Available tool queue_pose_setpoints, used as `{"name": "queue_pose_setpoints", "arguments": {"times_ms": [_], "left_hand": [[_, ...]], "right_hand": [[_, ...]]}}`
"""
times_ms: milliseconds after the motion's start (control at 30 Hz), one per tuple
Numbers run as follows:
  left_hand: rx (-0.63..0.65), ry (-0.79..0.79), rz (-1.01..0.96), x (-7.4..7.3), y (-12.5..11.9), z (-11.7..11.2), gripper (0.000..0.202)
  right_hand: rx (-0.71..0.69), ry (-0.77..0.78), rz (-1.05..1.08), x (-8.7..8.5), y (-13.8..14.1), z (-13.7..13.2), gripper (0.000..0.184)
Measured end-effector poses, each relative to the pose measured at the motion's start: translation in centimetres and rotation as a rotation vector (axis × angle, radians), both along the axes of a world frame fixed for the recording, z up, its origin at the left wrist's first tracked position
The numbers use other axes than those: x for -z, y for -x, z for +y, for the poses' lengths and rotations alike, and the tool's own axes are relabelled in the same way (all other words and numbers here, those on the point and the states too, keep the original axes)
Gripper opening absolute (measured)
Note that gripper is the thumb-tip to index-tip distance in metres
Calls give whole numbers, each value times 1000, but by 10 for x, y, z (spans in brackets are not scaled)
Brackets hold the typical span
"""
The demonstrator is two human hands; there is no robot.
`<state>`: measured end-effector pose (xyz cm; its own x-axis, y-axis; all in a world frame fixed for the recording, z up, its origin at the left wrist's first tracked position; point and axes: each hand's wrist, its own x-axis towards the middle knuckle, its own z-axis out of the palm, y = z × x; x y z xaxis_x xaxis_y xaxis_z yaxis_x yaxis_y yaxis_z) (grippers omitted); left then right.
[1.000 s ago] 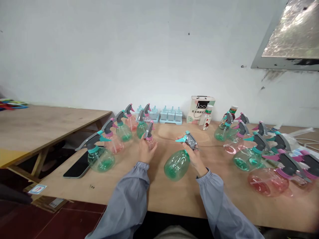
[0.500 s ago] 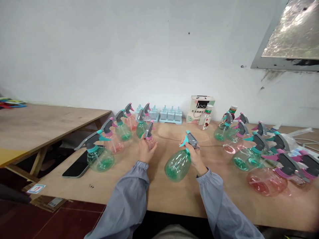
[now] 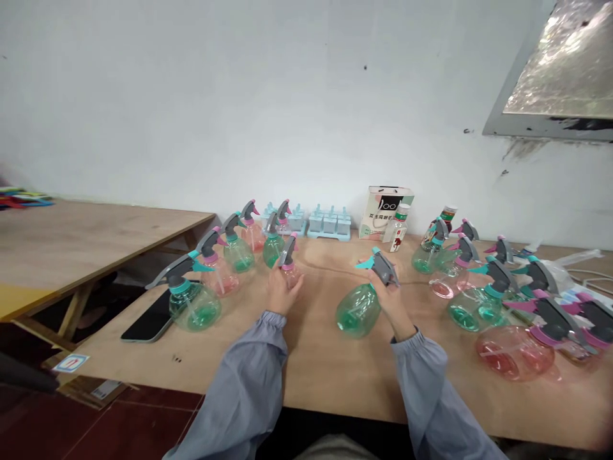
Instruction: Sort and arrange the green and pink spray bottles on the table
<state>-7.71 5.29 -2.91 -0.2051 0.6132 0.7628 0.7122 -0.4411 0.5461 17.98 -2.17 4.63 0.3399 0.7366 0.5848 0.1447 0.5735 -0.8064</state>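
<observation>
My left hand is wrapped round a small pink spray bottle with a grey and pink trigger head, upright on the wooden table. In my right hand is a green spray bottle, gripped at its neck just under the grey and turquoise head. That bottle leans, its round body towards the lower left and its nozzle pointing left. Whether its base touches the table I cannot tell. Behind my left hand stands another green spray bottle.
More pink and green spray bottles stand at the left, beside a phone, and several crowd the right, including a pink one. Light blue ice-pop moulds, a paper bag and a clear glass bottle line the wall.
My right hand has moved to the right with the green spray bottle, which also sits slightly higher in view. My left hand keeps its hold on the pink one.
</observation>
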Motion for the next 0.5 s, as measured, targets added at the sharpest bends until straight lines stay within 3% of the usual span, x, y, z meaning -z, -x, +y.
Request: {"name": "queue_pose_setpoints", "arguments": {"times_ms": [133, 267, 400, 500], "left_hand": [[-1, -1, 0, 0, 0, 0, 54], [2, -12, 25, 1, 1, 2, 53], [-16, -16, 61, 3, 2, 4, 50], [-11, -25, 74, 4, 3, 5, 48]], "right_hand": [[198, -65, -87, -6, -33, -1, 43], [268, -27, -196, 0, -59, -2, 42], [342, 19, -253, 10, -69, 0, 51], [504, 86, -339, 15, -73, 0, 63]]}}
